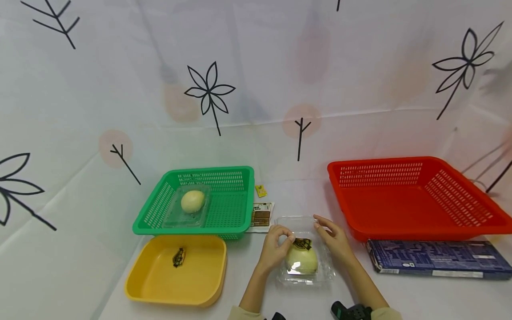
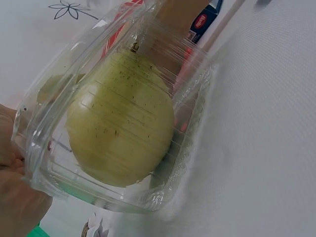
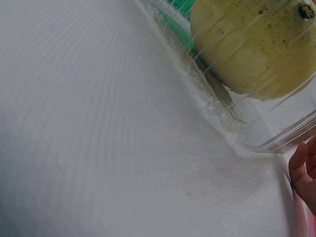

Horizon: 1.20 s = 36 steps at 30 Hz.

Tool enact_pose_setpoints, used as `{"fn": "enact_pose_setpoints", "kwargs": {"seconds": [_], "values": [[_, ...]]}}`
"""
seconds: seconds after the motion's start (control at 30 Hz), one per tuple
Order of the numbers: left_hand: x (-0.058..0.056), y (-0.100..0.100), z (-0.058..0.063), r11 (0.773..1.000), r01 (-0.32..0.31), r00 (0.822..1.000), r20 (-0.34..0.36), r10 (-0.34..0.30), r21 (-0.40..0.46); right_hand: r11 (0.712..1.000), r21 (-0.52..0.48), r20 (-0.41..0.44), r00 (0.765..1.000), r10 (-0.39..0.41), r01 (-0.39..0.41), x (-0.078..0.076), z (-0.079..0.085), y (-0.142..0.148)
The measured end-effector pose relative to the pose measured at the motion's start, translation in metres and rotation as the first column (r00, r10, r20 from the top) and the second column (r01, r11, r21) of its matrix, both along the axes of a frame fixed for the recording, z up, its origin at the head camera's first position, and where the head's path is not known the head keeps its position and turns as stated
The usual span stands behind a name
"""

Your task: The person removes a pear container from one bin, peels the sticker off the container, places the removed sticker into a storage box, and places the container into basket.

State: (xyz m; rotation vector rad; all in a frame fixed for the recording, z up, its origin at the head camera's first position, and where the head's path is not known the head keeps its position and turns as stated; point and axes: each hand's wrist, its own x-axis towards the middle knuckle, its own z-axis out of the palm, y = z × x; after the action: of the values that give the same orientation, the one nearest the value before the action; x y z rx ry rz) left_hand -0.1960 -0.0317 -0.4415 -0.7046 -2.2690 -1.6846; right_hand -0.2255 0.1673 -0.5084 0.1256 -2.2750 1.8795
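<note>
A clear plastic clamshell box (image 1: 328, 273) stands on the white cloth between both hands. Inside it is a pale green-yellow pear (image 1: 302, 262), speckled and stemmed in the left wrist view. Over the pear sits a black-and-gold label (image 1: 302, 243). My left hand (image 1: 276, 246) has thumb and index finger pinched together at the label's left corner. My right hand (image 1: 334, 238) holds the box's far right edge between thumb and index finger. A similar label (image 1: 178, 257) lies in the yellow tray (image 1: 144, 289).
Behind the yellow tray, a green basket (image 1: 240, 222) contains another boxed pear (image 1: 192, 202). A brown-and-white packet (image 1: 262, 217) and a small yellow sachet (image 1: 261, 191) lie beside it. To the right are a red basket (image 1: 384, 209) and a flat blue box (image 1: 436, 259).
</note>
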Motion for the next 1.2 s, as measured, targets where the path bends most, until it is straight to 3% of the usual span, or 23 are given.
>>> {"fn": "enact_pose_setpoints", "kwargs": {"seconds": [0.5,1.2], "values": [[0.002,-0.0033,0.004,0.999,0.033,0.986,0.161,-0.036,0.02,1.0,-0.012,-0.017,1.0,-0.006,0.006,0.0028,0.0039,-0.0027],[-0.0011,-0.009,0.0013,0.995,0.094,0.977,0.19,-0.099,0.034,1.0,-0.005,-0.001,1.0,-0.01,0.01,0.0002,-0.0018,-0.0012]]}}
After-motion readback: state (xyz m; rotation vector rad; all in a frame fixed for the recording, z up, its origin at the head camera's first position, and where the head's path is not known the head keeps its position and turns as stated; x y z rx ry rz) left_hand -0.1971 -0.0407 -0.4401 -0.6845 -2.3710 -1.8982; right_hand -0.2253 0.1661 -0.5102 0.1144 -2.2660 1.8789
